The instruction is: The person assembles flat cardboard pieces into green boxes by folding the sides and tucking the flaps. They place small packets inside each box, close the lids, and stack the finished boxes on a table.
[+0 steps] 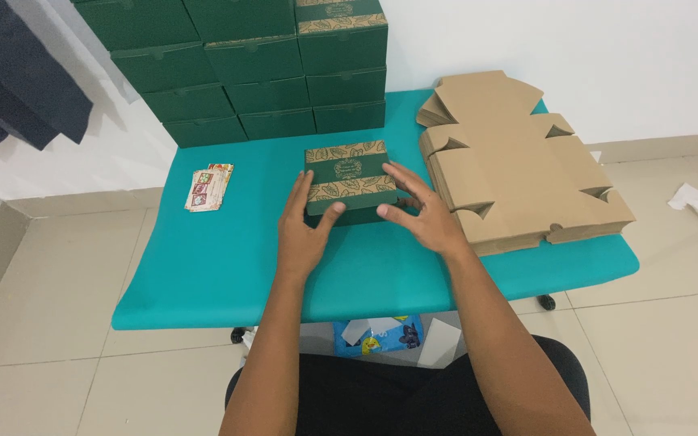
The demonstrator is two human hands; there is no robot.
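Matt green printed cardboard box (346, 179)

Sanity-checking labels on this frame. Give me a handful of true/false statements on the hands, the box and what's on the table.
1. Both hands touch the green box at the middle of the table. True: left hand at its left front, right hand at its right front.
2. The box in hand stands open with its lid up. False: it is closed, lid flat.
3. A stack of flat brown cardboard blanks lies right of the box. True.
4. The finished green boxes are stacked on the floor. False: they stand at the back of the teal table, against the wall.
5. A small pile of cards lies left of the box. True.
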